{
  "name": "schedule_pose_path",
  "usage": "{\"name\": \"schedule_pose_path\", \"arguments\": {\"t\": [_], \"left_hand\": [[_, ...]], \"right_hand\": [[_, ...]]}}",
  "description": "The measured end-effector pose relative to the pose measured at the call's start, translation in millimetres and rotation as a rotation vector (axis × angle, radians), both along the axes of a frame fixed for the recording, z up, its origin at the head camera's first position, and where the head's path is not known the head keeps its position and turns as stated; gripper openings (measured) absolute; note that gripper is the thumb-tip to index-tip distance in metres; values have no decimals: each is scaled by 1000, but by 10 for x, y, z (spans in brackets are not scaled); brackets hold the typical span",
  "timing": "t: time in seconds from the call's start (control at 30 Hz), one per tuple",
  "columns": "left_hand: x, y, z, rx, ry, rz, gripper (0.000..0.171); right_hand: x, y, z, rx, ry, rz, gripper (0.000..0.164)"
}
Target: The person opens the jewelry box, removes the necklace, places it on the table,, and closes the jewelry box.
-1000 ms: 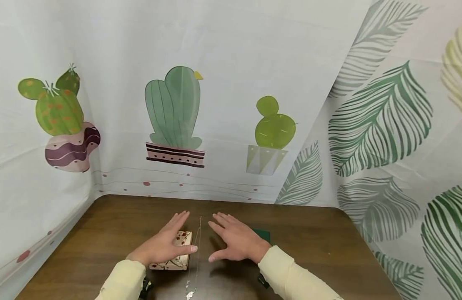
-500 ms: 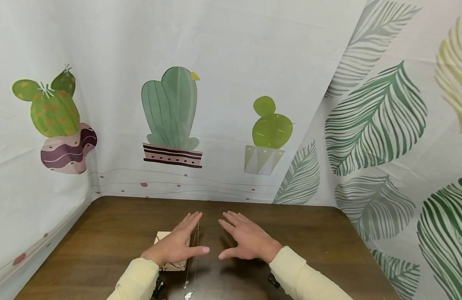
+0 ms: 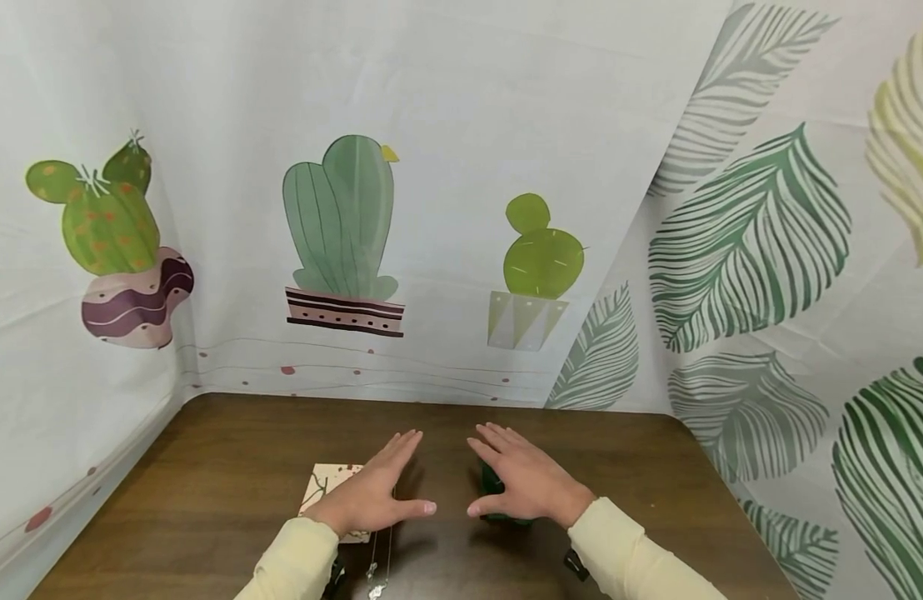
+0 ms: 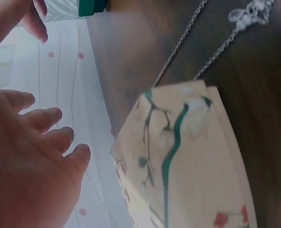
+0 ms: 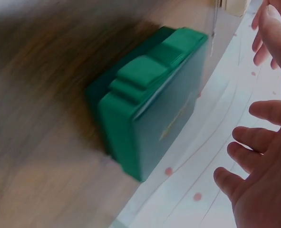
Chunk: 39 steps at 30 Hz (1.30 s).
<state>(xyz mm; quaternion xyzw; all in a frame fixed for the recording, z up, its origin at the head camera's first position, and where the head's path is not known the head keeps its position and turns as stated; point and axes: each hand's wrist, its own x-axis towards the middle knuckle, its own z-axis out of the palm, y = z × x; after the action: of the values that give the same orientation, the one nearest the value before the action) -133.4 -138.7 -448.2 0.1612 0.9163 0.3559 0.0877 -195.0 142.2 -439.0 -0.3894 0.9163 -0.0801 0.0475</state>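
My left hand (image 3: 373, 493) hovers with fingers spread over the right side of a cream box (image 3: 328, 482) with a floral print. A silver chain necklace (image 3: 376, 590) lies to the right of that box; the hand hides its far part. In the left wrist view, the pendant end of the necklace (image 4: 248, 18) shows beyond the cream box (image 4: 202, 156). My right hand (image 3: 529, 481) is held over a green box (image 3: 493, 480), thumb and fingers apart, partly hiding it. The right wrist view shows the green box (image 5: 168, 111) with gold lettering on its top. Neither hand holds anything.
A brown wooden table (image 3: 229, 467) carries both boxes and the necklace. Behind it hangs a white cloth (image 3: 446, 167) printed with cacti, and a leaf-patterned cloth (image 3: 761, 250) hangs along the right side.
Both hands have shifted rightward, still spread. The left hand now covers more of the necklace, and the green box has come into sight left of the right hand. The head view has turned slightly.
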Motion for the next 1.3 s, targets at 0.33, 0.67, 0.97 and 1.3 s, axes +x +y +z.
{"name": "schedule_pose_path", "arguments": {"t": [0.33,0.67,0.97,1.3], "left_hand": [[-30,125,-62,22,-10,-18,108],[-35,256,-121,-2,-26,-41,110],[-11,387,-197,-11,-77,-67,108],[-23,569,-313,-9,-115,-95,109]], "right_hand": [[-46,224,-102,-7,-18,-33,97],[-36,349,-170,-9,-66,-68,104],[-22,387,-256,-11,-135,-116,111],[-39,378,-321,-17,-110,-116,104]]}}
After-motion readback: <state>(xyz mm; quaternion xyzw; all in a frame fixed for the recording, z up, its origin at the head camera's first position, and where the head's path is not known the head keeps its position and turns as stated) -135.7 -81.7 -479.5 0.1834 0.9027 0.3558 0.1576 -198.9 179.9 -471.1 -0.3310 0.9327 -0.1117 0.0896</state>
